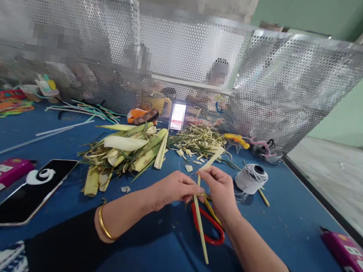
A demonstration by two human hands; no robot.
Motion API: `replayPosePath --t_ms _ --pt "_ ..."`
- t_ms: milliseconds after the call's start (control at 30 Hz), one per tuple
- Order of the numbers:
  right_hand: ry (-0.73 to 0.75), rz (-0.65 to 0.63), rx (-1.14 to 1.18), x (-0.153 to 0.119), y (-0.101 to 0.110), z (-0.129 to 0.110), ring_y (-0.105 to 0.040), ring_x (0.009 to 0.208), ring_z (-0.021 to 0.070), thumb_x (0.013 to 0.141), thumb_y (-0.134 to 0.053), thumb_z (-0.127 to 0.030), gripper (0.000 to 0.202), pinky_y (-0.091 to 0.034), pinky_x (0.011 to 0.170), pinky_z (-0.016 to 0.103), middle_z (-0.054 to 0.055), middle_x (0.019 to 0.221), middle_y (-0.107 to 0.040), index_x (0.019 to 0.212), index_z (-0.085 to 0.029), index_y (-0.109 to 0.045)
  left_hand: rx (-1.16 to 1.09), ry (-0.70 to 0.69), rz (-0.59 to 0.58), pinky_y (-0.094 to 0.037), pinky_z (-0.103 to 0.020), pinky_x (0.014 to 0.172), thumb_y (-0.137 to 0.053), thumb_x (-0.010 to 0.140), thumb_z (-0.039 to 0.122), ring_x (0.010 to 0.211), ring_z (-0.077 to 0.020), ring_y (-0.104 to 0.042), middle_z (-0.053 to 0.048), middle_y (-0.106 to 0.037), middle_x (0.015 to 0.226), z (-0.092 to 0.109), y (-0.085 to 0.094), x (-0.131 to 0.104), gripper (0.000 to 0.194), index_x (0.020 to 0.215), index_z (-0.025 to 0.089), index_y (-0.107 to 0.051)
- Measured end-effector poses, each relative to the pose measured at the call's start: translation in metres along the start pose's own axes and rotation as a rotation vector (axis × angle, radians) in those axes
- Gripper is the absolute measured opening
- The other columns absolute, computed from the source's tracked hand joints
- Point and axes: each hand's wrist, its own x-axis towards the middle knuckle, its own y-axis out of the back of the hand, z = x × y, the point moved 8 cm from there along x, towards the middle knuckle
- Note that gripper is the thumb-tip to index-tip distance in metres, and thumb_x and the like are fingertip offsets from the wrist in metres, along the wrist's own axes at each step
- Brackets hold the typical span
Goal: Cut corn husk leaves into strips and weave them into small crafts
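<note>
Near the middle of the blue table, my left hand (178,188) pinches a long pale-green husk strip (200,230). My right hand (217,184) is closed on the same strip a little higher up, its fingertips close to those of my left hand. The strip's lower end slants down toward the table's front, and its wider top points up and right. Red-handled scissors (209,233) lie under the strip and partly behind my right hand. White thread on a spool (251,179) stands right of my right hand, with loose thread beside it.
A pile of corn husks (125,146) lies left of centre, shredded pieces (201,140) behind. A phone (32,191) and magenta packs (1,177) are at left, another magenta pack (352,259) at right. A perforated metal screen (195,42) stands behind, people beyond it.
</note>
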Motion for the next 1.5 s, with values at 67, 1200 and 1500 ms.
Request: replayPosePath --t_ms 67,1200,1500 --pt "0.069 -0.035 -0.157 0.006 0.002 -0.002 -0.053 0.062 0.0147 0.074 -0.062 -0.045 0.03 -0.041 0.061 0.026 0.0 0.062 -0.061 0.06 -0.019 -0.061 -0.056 0.031 0.038 -0.019 -0.024 0.048 -0.07 0.066 0.055 0.048 -0.0072 -0.032 0.004 -0.043 0.048 -0.005 0.004 0.001 0.043 0.067 0.012 -0.071" --pt "0.245 -0.233 -0.516 -0.022 -0.031 -0.002 -0.049 0.058 0.0125 0.085 -0.051 -0.037 0.034 -0.035 0.057 0.023 -0.001 0.057 -0.055 0.06 -0.017 -0.062 -0.562 -0.062 0.256 -0.042 -0.022 0.051 -0.08 0.061 0.019 0.058 -0.0115 -0.056 -0.006 -0.069 0.069 -0.014 0.029 0.013 0.015 0.073 0.01 -0.075" --pt "0.347 -0.254 -0.511 -0.037 -0.041 -0.018 -0.049 0.059 0.0125 0.087 -0.05 -0.031 0.033 -0.036 0.058 0.024 -0.001 0.061 -0.057 0.057 -0.019 -0.056 -0.566 -0.021 0.342 -0.047 -0.024 0.057 -0.079 0.06 0.016 0.067 -0.0157 -0.063 -0.009 -0.072 0.078 -0.019 0.03 0.01 0.022 0.079 0.009 -0.072"
